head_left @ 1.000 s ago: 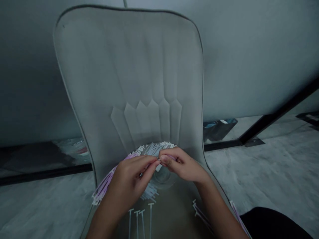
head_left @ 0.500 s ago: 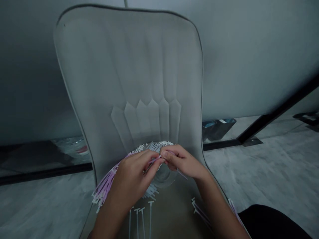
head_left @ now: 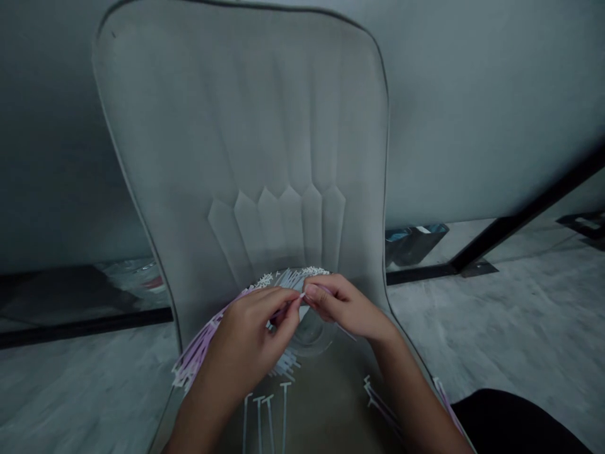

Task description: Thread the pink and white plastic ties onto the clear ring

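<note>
My left hand [head_left: 258, 325] is closed in a pinch, a thin purple stick partly showing between thumb and index finger. Against it, fingertip to fingertip, my right hand [head_left: 343, 306] pinches another thin purple stick [head_left: 347, 332], whose tail pokes out below the palm. A small white tip shows where the fingertips meet; how the pieces join there is hidden. Behind my left wrist lies a bundle of purple sticks [head_left: 201, 350] with white T-shaped ends. Pale blue-grey sticks [head_left: 289, 277] with white ends rest just beyond my hands, around a clear round dish [head_left: 314, 343].
All this is on the seat of a grey padded chair [head_left: 269, 126]. Several pale T-ended sticks [head_left: 284, 416] lie at the front, and a few purple ones [head_left: 378, 403] by my right forearm. A dark bag [head_left: 416, 246] stands behind a glass panel.
My left fingers have closed up nearer the right fingertips, so less of the purple stick between them shows. The view has shifted slightly; the loose sticks stay put.
</note>
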{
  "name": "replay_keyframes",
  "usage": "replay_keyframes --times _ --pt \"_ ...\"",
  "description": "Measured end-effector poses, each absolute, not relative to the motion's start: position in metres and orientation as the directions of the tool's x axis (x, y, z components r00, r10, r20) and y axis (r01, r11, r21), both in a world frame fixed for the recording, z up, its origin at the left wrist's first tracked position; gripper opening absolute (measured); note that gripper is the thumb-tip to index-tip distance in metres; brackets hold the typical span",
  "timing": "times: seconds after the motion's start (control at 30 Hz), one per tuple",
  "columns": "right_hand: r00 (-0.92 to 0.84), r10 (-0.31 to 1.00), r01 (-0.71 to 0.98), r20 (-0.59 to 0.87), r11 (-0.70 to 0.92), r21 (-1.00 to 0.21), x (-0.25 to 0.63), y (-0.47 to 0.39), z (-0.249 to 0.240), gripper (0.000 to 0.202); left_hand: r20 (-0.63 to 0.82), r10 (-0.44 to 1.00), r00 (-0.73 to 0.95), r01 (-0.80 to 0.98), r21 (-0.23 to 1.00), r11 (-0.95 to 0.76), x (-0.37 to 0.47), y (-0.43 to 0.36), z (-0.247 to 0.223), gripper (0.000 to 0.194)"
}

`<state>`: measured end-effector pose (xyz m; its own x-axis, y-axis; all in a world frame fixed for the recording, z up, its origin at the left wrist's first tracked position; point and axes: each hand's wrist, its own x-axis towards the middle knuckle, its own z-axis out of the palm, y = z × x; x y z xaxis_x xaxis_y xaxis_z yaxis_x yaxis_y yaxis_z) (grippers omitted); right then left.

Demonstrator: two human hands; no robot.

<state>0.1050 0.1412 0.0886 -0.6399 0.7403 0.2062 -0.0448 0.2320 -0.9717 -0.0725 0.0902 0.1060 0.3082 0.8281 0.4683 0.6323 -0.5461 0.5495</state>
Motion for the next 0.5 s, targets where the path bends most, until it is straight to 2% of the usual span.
replay_keyframes --times 0.2,0.5 --pt "-0.68 0.709 0.058 0.187 0.307 -0.95 0.113 0.145 0.091 0.04 0.455 0.831 0.321 0.639 0.543 -0.545 -0.067 0.091 0.102 0.018" --pt "-0.719 0.677 0.124 0.159 0.35 -0.928 0.117 0.148 0.084 0.038 0.37 0.851 0.371 0.603 0.601 -0.524 -0.069 0.09 0.101 0.019"
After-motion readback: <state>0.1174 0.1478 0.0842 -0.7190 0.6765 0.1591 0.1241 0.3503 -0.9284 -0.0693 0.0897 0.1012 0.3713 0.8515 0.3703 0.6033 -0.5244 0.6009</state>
